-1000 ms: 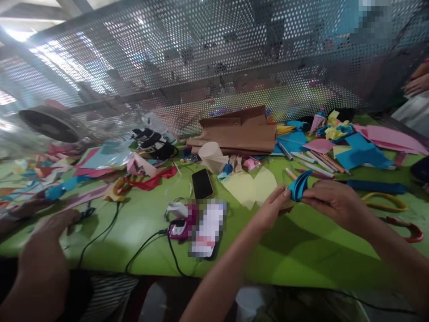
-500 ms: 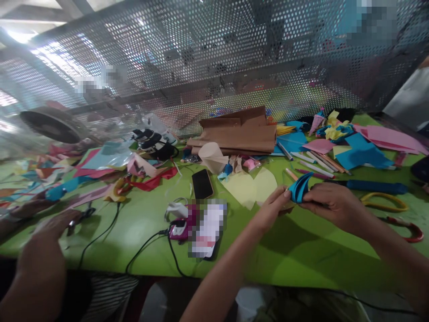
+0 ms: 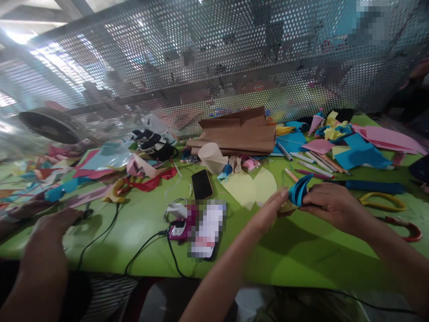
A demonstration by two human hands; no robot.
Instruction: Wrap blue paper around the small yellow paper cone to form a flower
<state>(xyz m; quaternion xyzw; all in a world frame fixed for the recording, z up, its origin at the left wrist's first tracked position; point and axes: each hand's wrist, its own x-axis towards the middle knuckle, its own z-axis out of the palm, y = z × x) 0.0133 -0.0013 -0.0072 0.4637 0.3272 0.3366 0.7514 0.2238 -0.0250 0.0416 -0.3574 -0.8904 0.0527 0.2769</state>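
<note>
Between my hands, raised a little above the green table, is a piece of blue paper [image 3: 299,189] curled into several layers. The fingertips of my left hand [image 3: 272,209] pinch its left side, and a pale yellowish bit shows just under them. My right hand [image 3: 330,203] grips the lower right of the blue paper, its fingers bent and partly hidden. Left of my hands lies a pale yellow paper heart [image 3: 241,188]. Behind them are several pens and pencils [image 3: 320,163].
Yellow-handled scissors [image 3: 384,202], a blue-handled tool [image 3: 375,186] and a red handle [image 3: 409,230] lie right. Two phones, a purple power strip [image 3: 182,230] with cables and brown paper [image 3: 234,137] are central. At left, a co-worker's hands [image 3: 55,221] are among coloured paper scraps.
The blue paper's layers look slightly more spread and tilted to the right. My hands have hardly moved. The co-worker's nearer hand has shifted slightly at the left.
</note>
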